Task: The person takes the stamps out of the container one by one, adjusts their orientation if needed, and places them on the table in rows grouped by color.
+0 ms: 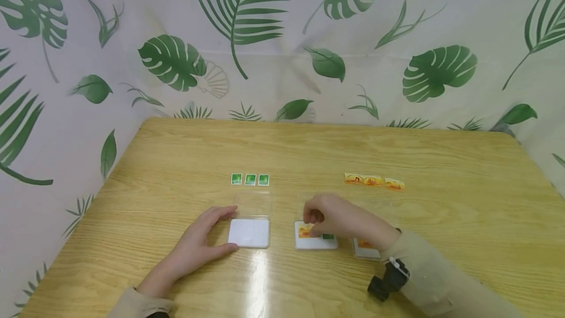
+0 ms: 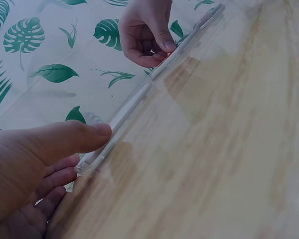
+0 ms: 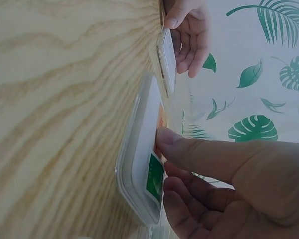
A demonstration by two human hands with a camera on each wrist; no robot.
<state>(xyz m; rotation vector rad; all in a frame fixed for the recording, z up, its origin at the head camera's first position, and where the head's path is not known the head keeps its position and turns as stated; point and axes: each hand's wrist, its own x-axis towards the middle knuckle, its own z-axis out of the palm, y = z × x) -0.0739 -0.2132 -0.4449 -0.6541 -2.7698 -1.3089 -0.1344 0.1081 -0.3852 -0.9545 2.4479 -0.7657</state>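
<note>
My left hand [image 1: 200, 244] lies at the left side of a clear plastic case with a white insert [image 1: 249, 233]. Its thumb touches the near left corner, and its extended fingers reach the far left corner. To the right, my right hand [image 1: 333, 215] leans over a second clear case [image 1: 315, 245] with a white insert. Thumb and curled fingers pinch an orange stamp [image 1: 304, 231] at the insert's surface, partly hiding it. On the same insert, a green stamp [image 3: 155, 178] lies beside the thumb in the right wrist view.
A third case [image 1: 367, 253] with an orange stamp sits partly under the right forearm. Three green stamps [image 1: 250, 179] lie in a row beyond the left case. Farther right is a row of orange stamps [image 1: 372, 180]. A leaf-patterned cloth [image 1: 265, 82] hangs behind the wooden table [image 1: 185, 156].
</note>
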